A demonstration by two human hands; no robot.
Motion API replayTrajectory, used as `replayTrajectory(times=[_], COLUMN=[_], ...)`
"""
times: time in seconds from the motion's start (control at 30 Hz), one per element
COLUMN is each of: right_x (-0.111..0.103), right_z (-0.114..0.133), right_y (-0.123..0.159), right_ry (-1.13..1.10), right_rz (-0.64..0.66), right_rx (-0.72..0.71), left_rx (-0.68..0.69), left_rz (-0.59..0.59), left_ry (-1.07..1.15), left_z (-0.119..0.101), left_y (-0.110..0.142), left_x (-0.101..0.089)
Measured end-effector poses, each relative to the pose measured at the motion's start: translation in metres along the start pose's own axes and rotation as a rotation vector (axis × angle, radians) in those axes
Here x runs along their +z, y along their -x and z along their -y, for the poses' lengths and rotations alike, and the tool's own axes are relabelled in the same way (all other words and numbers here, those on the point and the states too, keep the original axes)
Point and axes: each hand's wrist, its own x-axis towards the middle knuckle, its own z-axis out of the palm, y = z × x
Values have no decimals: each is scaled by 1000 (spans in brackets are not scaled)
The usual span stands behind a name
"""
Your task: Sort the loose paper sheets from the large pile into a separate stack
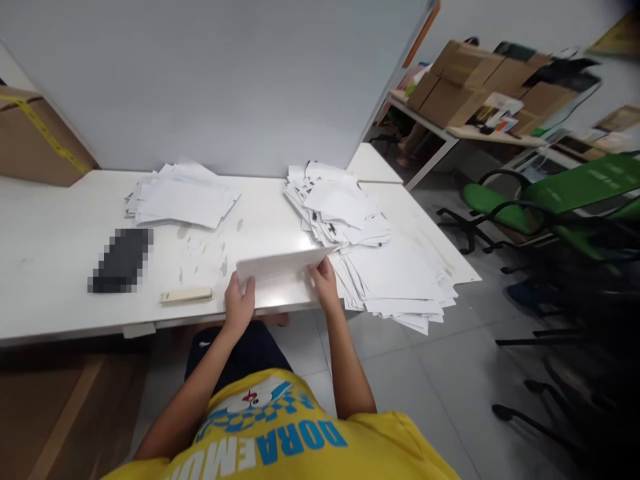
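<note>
Both my hands hold a white sheet of paper [280,265] upright over the table's front edge; whether it is one sheet or a few I cannot tell. My left hand [240,301] grips its left end, thumb on the near face. At the right end, my right hand [325,283] pinches it. Just right of that hand, a spread stack of papers [400,280] hangs partly over the edge. Behind it lies a messy pile of papers with dark marks [340,203]. A third paper pile [183,197] rests at the back left. A cream-coloured stapler-like bar [187,295] lies left of my left hand.
A blurred-out dark flat object [123,260] lies on the white table [45,247]. A grey partition [215,87] rises behind, with a cardboard box [43,143] at far left. Green chairs [575,193] and a box-laden desk [460,83] stand to the right.
</note>
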Motion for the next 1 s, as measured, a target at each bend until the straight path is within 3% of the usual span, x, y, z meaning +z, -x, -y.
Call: replayTrajectory(times=[0.2, 0.33, 0.5, 0.63, 0.7, 0.8, 0.9, 1.0], right_x=[-10, -19, -21, -10, -5, 0, 0, -4], right_z=[-6, 4, 15, 22, 26, 31, 33, 30], right_y=[3, 14, 44, 70, 79, 86, 89, 93], right_ry=[68, 69, 35, 73, 85, 95, 117, 154], right_rz=[22, 80, 146, 195, 206, 212, 204, 179], right_rx=[34, 133, 266, 342, 381, 425, 438, 434], left_rx=[42, 114, 355, 591, 646, 650, 656, 669], left_rz=[19, 31, -59, -119, -71, 112, 281, 346], left_ry=[102, 63, -262, -533, -659, -824, -909, -927], left_z=[1, -9, -20, -5, 5, 15, 16, 15], left_y=[7, 25, 50, 44, 33, 16, 6, 3], left_x=[4, -8, -47, -92, -115, -140, -149, -146])
